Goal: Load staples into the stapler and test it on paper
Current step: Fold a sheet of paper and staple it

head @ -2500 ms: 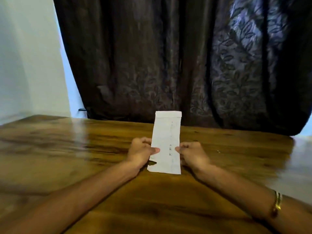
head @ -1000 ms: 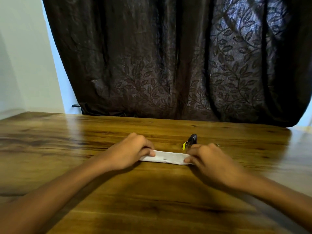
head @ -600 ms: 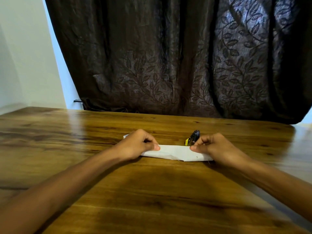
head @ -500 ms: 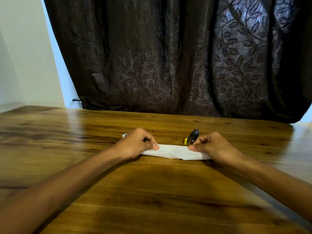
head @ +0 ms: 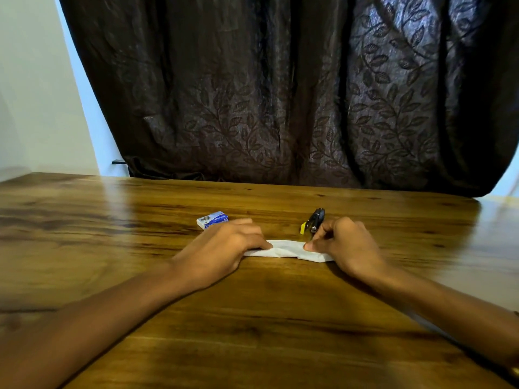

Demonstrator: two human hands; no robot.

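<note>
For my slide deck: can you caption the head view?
Both hands, left hand and right hand, pinch a folded paper on the wooden table, stapler and staple box behind.

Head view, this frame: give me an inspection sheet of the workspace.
Surface: wooden table, glossy.
Job's things: folded paper flat on the table; stapler just behind it; staple box behind the left hand.
Clutter: nothing seen.
Hands: left hand holds down the paper's left end; right hand pinches its right end.
Cables: nothing seen.
Surroundings: dark leaf-patterned curtain; pale wall at left.
</note>
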